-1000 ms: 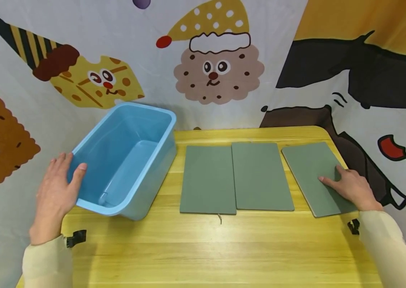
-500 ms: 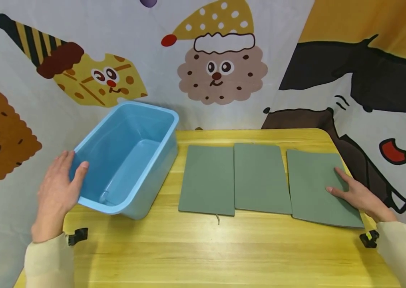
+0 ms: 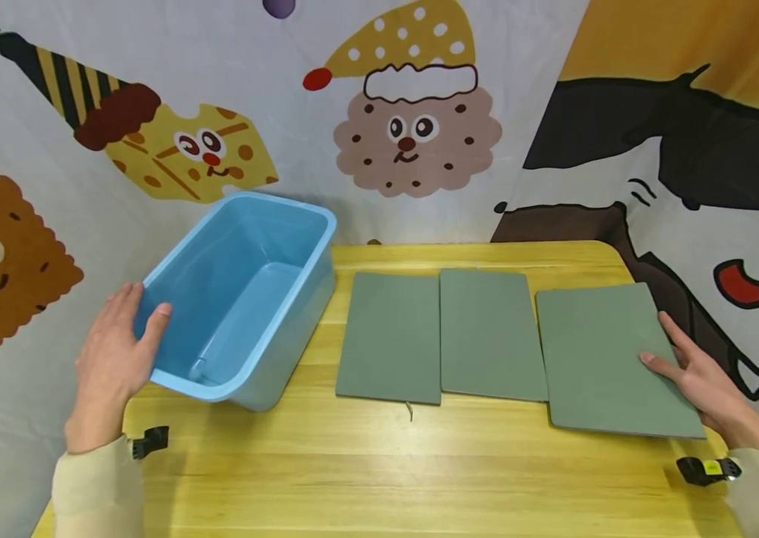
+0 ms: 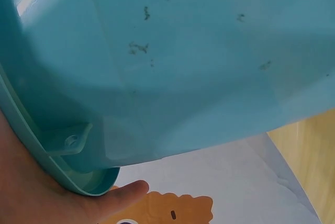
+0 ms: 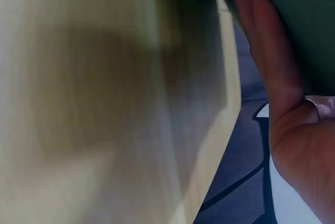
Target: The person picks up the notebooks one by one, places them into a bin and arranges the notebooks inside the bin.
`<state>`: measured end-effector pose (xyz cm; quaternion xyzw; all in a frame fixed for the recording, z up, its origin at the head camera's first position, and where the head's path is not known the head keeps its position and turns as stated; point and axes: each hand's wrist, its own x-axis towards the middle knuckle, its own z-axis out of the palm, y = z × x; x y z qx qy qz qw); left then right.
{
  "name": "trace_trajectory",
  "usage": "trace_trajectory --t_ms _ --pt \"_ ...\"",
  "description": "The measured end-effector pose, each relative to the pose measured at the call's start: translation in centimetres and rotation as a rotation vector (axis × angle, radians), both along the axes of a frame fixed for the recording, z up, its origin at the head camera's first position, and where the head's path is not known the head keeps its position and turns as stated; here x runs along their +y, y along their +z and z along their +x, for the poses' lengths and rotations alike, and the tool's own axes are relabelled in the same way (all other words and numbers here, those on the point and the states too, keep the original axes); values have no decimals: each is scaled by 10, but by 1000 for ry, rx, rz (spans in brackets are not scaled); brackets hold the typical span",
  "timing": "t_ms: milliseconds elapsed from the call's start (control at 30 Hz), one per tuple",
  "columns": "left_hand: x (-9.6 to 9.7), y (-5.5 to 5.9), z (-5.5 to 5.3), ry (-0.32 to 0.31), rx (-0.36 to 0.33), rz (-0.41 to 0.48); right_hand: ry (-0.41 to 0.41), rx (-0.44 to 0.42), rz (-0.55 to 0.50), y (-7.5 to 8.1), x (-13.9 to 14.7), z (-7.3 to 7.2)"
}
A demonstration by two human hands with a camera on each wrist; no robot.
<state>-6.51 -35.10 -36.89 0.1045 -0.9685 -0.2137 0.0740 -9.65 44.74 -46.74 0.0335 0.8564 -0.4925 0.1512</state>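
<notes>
In the head view my left hand point(image 3: 110, 359) holds the near left rim of a light blue plastic bin point(image 3: 288, 336), thumb over the inside and fingers along the outside. The left wrist view has the bin's outer wall point(image 4: 209, 51), the rim curving past the hand point(image 4: 57, 203). At the right, my right hand point(image 3: 709, 381) grips a grey-green notebook point(image 3: 601, 359) by its right edge, thumb on the cover. From the right wrist view, its fingers point(image 5: 272, 46) lie under the raised notebook point(image 5: 309, 25). A middle notebook point(image 3: 490, 332) and a left notebook point(image 3: 389, 336) lie side by side.
All stands on a yellow wooden table point(image 3: 379, 478). A thin ribbon end point(image 3: 409, 411) pokes out below the left notebook. A cartoon-printed cloth point(image 3: 413, 217) hangs behind and around the table. The bin stands at the table's left side.
My right hand has pulled the right notebook toward me and to the right, straightening it and lifting its right side. The fingers have moved beneath it. The left hand stays on the bin.
</notes>
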Motion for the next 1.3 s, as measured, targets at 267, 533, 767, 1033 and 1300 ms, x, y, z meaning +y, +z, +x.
trace_trajectory --t_ms 267,533,767,1033,1300 --pt "-1 0 0 1 9 -15 -108 137 74 20 -14 13" --pt "-2 -1 0 21 8 -2 -224 264 -35 53 -39 20" --pt "-4 0 1 -2 -7 0 -151 364 -393 70 -74 19" --pt "-15 3 1 -136 -40 -3 -84 425 -560 84 -128 15" --pt "-17 -1 4 -148 -1 -17 -8 444 -642 97 -181 11"
